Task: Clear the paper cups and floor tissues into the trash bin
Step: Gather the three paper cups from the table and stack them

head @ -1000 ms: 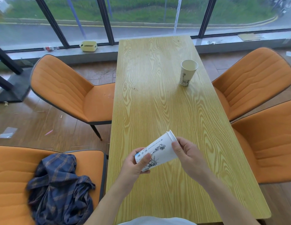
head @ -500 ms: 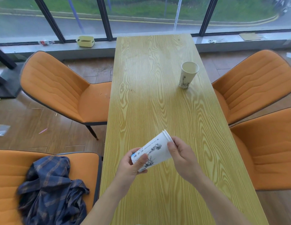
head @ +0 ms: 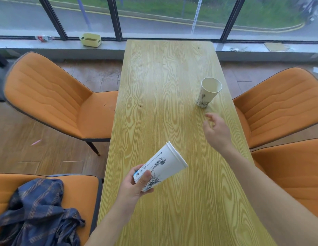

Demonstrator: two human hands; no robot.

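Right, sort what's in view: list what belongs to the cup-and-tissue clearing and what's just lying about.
Job:
- stacked paper cups, held by the left hand
- upright paper cup on the table, with the open right hand just short of it
- a possible scrap on the floor; too small to tell

Lying about:
- plaid shirt on a chair
- yellow box on the sill
- orange chairs

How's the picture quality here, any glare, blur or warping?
Head view: daylight from the windows leaves a pale sheen on the far half of the table; the wide lens bows the table edges and the sill; the right hand is slightly motion-blurred, while the held cups in the left hand and the standing cup are sharp.
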